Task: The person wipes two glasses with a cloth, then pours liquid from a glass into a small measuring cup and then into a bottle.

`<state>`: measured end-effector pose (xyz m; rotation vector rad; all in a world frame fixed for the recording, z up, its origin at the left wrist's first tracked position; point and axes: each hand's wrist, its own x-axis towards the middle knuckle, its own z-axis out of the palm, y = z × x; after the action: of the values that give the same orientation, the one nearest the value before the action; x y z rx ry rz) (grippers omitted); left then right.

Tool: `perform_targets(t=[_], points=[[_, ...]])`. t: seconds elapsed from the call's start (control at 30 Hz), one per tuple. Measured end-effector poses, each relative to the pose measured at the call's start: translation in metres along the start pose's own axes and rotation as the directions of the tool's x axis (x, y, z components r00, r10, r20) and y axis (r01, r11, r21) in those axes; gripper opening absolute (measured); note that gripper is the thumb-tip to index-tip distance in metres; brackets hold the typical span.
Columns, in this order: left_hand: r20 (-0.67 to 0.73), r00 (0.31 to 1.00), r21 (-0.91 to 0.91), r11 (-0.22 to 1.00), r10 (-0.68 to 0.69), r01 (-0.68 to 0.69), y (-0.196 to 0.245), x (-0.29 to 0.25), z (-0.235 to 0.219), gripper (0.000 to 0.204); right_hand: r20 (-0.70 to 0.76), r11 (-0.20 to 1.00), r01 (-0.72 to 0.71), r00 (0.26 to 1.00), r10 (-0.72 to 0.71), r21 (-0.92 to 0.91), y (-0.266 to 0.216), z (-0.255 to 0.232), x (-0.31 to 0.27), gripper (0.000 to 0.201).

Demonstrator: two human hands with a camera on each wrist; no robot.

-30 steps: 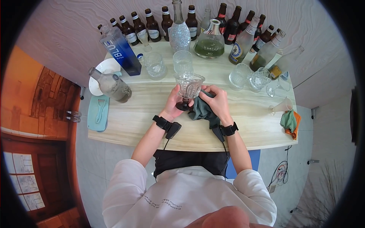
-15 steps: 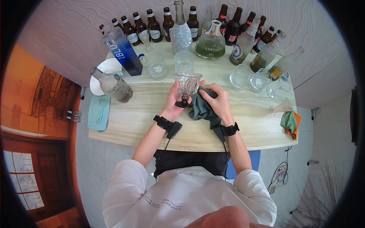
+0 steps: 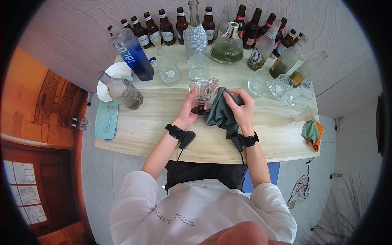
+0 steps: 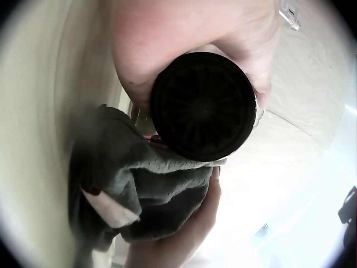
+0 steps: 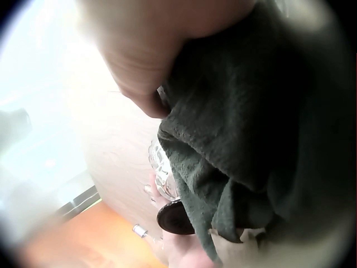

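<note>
A clear patterned glass goblet (image 3: 205, 89) with a dark stem and foot is held upright by my left hand (image 3: 186, 111) over the middle of the table. In the left wrist view, the round black underside of its foot (image 4: 203, 106) faces the camera, and the fingers curl around the glass above it. My right hand (image 3: 243, 109) pinches a dark grey-green cloth (image 3: 220, 113) just right of the goblet, and its folds hang down toward the wrist. The right wrist view has the cloth (image 5: 223, 139) covering much of the goblet, with part of the bowl showing behind.
Clear tumblers (image 3: 169, 73) stand beyond my hands, with a blue bottle (image 3: 134, 57), a green-filled decanter (image 3: 228, 49) and several brown bottles behind. At left lie a grey bottle (image 3: 124, 94), a white bowl (image 3: 104, 94) and a peeler (image 3: 108, 118) on a cutting board. Folded cloths (image 3: 311, 132) lie at the right edge.
My right hand has drawn the cloth slightly right, away from the goblet's bowl, and lifted its upper fold. The left hand keeps hold of the goblet in nearly the same spot.
</note>
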<state>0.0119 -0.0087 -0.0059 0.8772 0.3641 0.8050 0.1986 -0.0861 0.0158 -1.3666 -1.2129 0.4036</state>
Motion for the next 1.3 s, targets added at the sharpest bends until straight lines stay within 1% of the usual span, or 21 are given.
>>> perform_targets(t=[0.03,0.07,0.1,0.13,0.23,0.27,0.33,0.43,0.53,0.57,0.63,0.67,0.73,0.77,0.87,0.9,0.93,1.0,1.13,1.23,1.3], points=[[-0.035,0.999,0.001,1.000,0.007,-0.007,0.002,-0.001,0.005,0.084,-0.010,1.000,0.028,1.000,-0.028,-0.003,-0.002,-0.002,0.001,0.017],[-0.033,0.999,-0.011,1.000,-0.022,0.022,-0.005,0.000,-0.003,0.084,-0.023,0.998,0.054,0.998,-0.054,-0.008,-0.002,-0.004,0.001,0.017],[-0.030,0.998,-0.023,0.998,-0.052,0.052,-0.016,0.001,-0.018,0.085,-0.022,0.999,0.049,0.999,-0.049,-0.003,-0.002,-0.005,0.000,0.017],[-0.027,0.996,-0.033,0.996,-0.082,0.081,-0.018,0.001,-0.020,0.085,-0.021,0.999,0.045,0.999,-0.045,0.002,-0.003,-0.004,-0.001,0.017],[0.028,0.999,0.070,0.997,-0.043,0.041,-0.018,-0.002,-0.019,0.087,-0.027,0.999,0.044,0.999,-0.044,0.014,-0.002,-0.002,0.000,0.016],[0.005,1.000,0.091,0.996,-0.012,0.012,-0.014,-0.002,-0.014,0.087,-0.033,0.999,0.046,0.998,-0.045,0.015,-0.001,-0.002,0.000,0.016],[-0.038,0.998,0.133,0.990,0.047,-0.042,-0.009,-0.002,-0.004,0.088,0.044,0.998,0.060,0.997,-0.061,0.022,0.001,-0.003,0.001,0.016],[-0.056,0.998,-0.004,1.000,-0.017,0.017,-0.016,-0.002,-0.019,0.075,0.125,0.996,0.094,0.988,-0.094,-0.002,-0.002,-0.003,0.000,0.016],[-0.106,0.992,-0.038,0.998,-0.063,0.059,-0.020,0.000,-0.024,0.074,0.154,0.995,0.101,0.983,-0.098,-0.015,-0.005,-0.002,0.001,0.017],[-0.107,0.992,-0.010,0.998,-0.059,0.059,-0.020,0.000,-0.024,0.077,0.159,0.995,0.096,0.983,-0.092,-0.016,-0.006,-0.002,0.001,0.017],[-0.106,0.993,0.046,0.997,-0.051,0.056,-0.018,0.001,-0.020,0.083,0.153,0.993,0.120,0.982,-0.115,-0.022,-0.005,-0.002,0.000,0.016],[-0.075,0.997,0.082,0.996,-0.033,0.040,-0.016,0.001,-0.017,0.081,0.150,0.991,0.132,0.981,-0.127,-0.025,-0.005,-0.002,0.000,0.016],[-0.012,1.000,0.152,0.988,-0.002,0.004,-0.012,0.001,-0.012,0.078,0.078,0.990,0.144,0.987,-0.143,-0.005,-0.003,0.001,-0.001,0.015],[-0.009,1.000,0.158,0.987,-0.008,0.009,-0.013,0.000,-0.013,0.077,0.042,0.989,0.149,0.988,-0.149,0.005,-0.001,0.002,-0.002,0.014],[-0.003,1.000,0.158,0.987,-0.001,0.002,-0.013,0.001,-0.012,0.076,-0.103,0.996,0.021,0.995,-0.012,0.087,0.001,-0.002,-0.006,0.013],[-0.003,1.000,0.148,0.989,0.014,-0.013,-0.012,0.001,-0.009,0.075,-0.114,0.994,0.046,0.993,-0.035,0.101,0.000,-0.004,-0.006,0.014],[-0.003,1.000,0.137,0.990,0.028,-0.028,-0.011,0.002,-0.006,0.074,-0.109,0.992,0.065,0.993,-0.053,0.104,0.001,-0.005,-0.005,0.015],[0.038,0.999,0.074,0.997,-0.024,0.021,-0.011,0.001,-0.008,0.078,-0.100,0.989,0.099,0.991,-0.088,0.112,0.007,-0.004,-0.003,0.016],[0.138,0.988,-0.046,0.996,-0.074,0.081,-0.011,0.000,-0.013,0.084,-0.068,0.978,-0.022,0.997,0.036,0.207,0.009,-0.004,-0.002,0.017],[0.179,0.984,0.020,1.000,-0.016,0.012,-0.012,-0.004,-0.009,0.092,-0.018,0.959,-0.102,0.994,0.111,0.263,0.009,-0.009,0.003,0.017],[0.224,0.972,0.040,0.997,-0.075,0.068,-0.016,-0.004,-0.017,0.096,0.038,0.932,-0.150,0.989,0.145,0.331,0.013,-0.009,0.005,0.018]])
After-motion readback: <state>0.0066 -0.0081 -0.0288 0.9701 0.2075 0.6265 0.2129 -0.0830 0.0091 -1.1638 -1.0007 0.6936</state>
